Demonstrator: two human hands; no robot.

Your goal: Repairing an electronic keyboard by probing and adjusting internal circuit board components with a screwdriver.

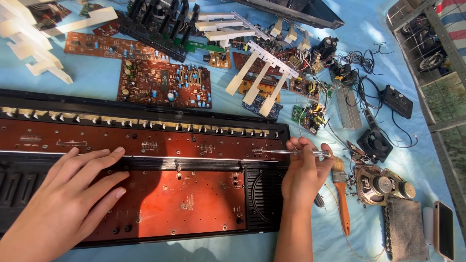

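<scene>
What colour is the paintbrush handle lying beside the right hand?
Orange, with pale bristles; the paintbrush shows clearly in the head view.

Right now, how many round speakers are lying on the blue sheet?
2. Both loose speakers sit right of the paintbrush: a bigger speaker beside the brush, and a smaller speaker touching its right side, above the grey cloth. Others may hide under parts.

Head camera looks steeply down (close range) over the opened keyboard [145,160]
</scene>
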